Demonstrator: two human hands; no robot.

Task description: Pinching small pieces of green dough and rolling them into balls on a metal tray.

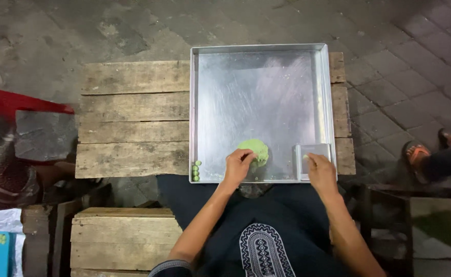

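While the left hand (238, 163) presses its curled fingers onto the near edge of a flattened lump of green dough (256, 150), the right hand (320, 169) pinches the near side of a small metal scraper (314, 157) that stands in the tray's near right corner. The dough lies on the floor of a large square metal tray (266, 87), towards its near edge and a little right of the middle; most of the tray is bare and shiny. Three small green balls (196, 171) sit in a short row at the near left corner, just inside the rim. The tray rests on a weathered wooden pallet table (133, 118), its near edge overhanging the person's lap.

The left hand is half closed, gripping or pinching at the dough rather than lying flat (whether it has pulled a piece free I cannot tell). The right hand is narrowed on the scraper.

As I judge it, the main risk is the tray itself: it overhangs the boards, so a firm downward press near that edge could tip or slide it, and the loose balls would roll. Soft dough may also stick to the fingers and tear unevenly.

To the right, another person's sandalled feet (430, 149) rest on the paving.
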